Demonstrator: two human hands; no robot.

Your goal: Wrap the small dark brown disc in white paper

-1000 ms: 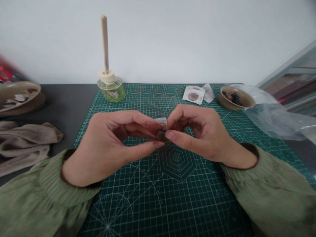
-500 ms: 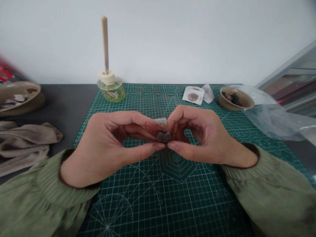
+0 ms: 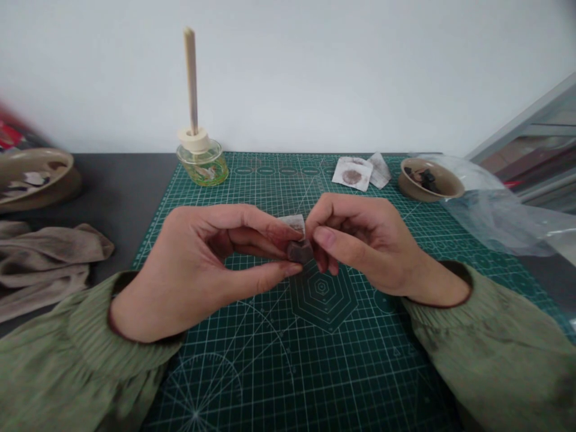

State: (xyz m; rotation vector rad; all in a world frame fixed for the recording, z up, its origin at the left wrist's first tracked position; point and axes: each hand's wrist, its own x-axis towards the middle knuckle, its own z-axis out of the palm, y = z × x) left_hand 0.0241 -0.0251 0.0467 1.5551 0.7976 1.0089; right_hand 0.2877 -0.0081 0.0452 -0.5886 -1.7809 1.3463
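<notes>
Cloth (image 3: 40, 264), greyish brown and bunched, lay at the near left on a dark tabletop (image 3: 121, 186), and beyond it a shallow ceramic dish (image 3: 27, 159) held pale scraps. Along the far edge stood a small glass jar (image 3: 202, 165) with greenish contents, topped by a roll of pale tape (image 3: 193, 139), with a wooden stick (image 3: 191, 78) rising upright from it. A green cutting mat (image 3: 252, 372) filled the middle. Above its printed hexagon, the left hand (image 3: 211, 264) pinched a dark lump (image 3: 299, 252) firmly between thumb and fingertips, with a small paper scrap (image 3: 294, 223) sticking up behind the lump. The right hand (image 3: 369, 246) was curled and nearly closed just beside it, its thumb at the lump's right edge, though whether it shared the hold could not be told. Farther right, a paper square with a brown round stain (image 3: 352, 175) lay on the far mat beside a second paper piece (image 3: 380, 170), then a ceramic bowl (image 3: 407, 186) with dark bits inside, and clear plastic sheeting (image 3: 499, 216) spread at the right
</notes>
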